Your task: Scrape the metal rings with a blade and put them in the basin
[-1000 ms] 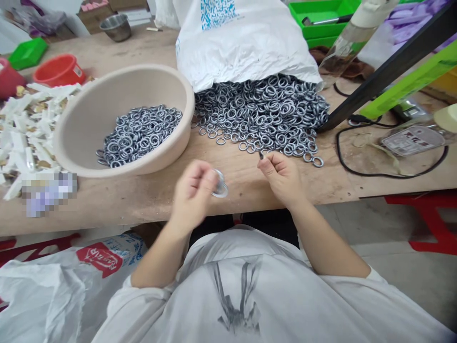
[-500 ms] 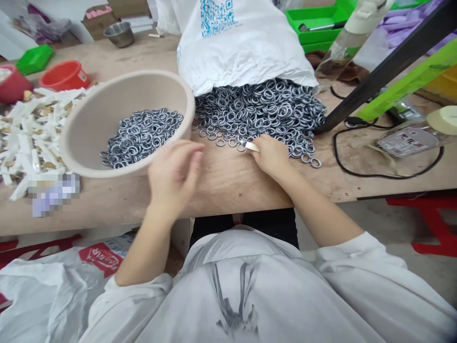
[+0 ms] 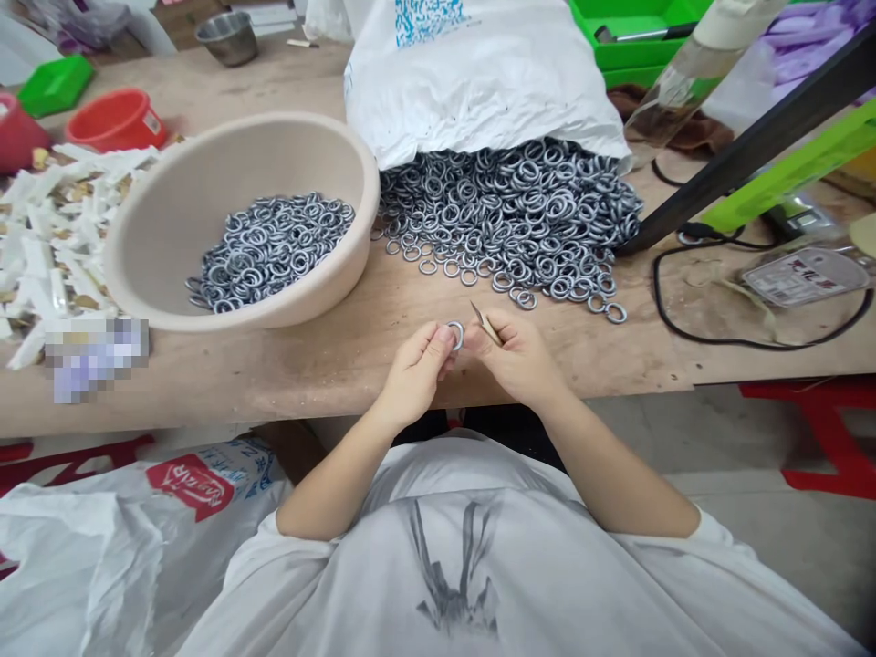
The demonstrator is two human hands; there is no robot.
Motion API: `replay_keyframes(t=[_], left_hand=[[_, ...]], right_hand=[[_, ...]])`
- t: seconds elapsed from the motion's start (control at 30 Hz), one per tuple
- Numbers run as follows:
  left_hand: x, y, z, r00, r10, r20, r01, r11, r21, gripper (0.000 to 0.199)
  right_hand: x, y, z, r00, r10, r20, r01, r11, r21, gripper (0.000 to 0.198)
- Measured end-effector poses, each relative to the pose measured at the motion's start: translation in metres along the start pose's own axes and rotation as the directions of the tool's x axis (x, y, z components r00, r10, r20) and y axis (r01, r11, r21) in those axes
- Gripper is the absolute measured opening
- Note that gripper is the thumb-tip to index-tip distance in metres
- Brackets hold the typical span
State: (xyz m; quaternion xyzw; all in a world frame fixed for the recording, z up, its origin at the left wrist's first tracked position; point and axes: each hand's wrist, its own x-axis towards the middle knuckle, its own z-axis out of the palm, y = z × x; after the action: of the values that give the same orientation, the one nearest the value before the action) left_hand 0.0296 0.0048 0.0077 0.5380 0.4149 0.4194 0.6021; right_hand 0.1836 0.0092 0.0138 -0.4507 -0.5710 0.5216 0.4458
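Close to the table's front edge, my left hand [image 3: 419, 368] pinches a single grey ring [image 3: 455, 336] between thumb and fingers. Right beside it my right hand [image 3: 515, 358] is closed around a small knife [image 3: 487, 327] with a pale handle and a short pointed blade tilted up to the left. Its fingertips are near the ring; I cannot tell if they touch it. Beyond the hands, a heap of grey rings [image 3: 520, 219] spills from a white sack [image 3: 479, 100]. To the left, a beige basin [image 3: 157, 228] holds a pile of similar rings [image 3: 274, 251].
White and tan strips [image 3: 55, 237] cover the table's left side, near a red bowl [image 3: 116, 123]. A black post [image 3: 739, 151], a black cable [image 3: 691, 328] and a clear bottle [image 3: 674, 91] stand or lie at right. A metal bowl [image 3: 227, 38] is at the back.
My left hand has moved from beside the basin towards the right hand and now holds a ring. My right hand has drawn back from the heap towards the table edge, still gripping the knife.
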Motion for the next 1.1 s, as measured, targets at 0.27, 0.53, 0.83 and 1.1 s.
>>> replay_keyframes(t=[0.27,0.53,0.83,1.1], left_hand=[[-0.008,0.012,0.011,0.965,-0.261,0.033,0.244,0.841,-0.483,0.042],[-0.009,0.013,0.013,0.951,-0.307,-0.033,0.248,0.824,-0.509,0.039],[-0.017,0.007,-0.002,0.951,-0.265,0.156,0.307,0.862,-0.403,0.044],[-0.015,0.002,-0.020,0.969,-0.242,-0.042,0.210,0.905,-0.370,0.033]], right_hand=[[-0.003,0.004,-0.004,0.973,-0.203,-0.113,0.156,0.931,-0.330,0.055],[-0.017,-0.004,0.002,0.945,-0.305,0.121,0.318,0.764,-0.562,0.052],[0.015,0.005,-0.014,0.990,-0.134,-0.041,0.068,0.718,-0.693,0.054],[0.081,0.009,-0.024,0.988,0.064,-0.144,-0.155,0.235,-0.960,0.029]])
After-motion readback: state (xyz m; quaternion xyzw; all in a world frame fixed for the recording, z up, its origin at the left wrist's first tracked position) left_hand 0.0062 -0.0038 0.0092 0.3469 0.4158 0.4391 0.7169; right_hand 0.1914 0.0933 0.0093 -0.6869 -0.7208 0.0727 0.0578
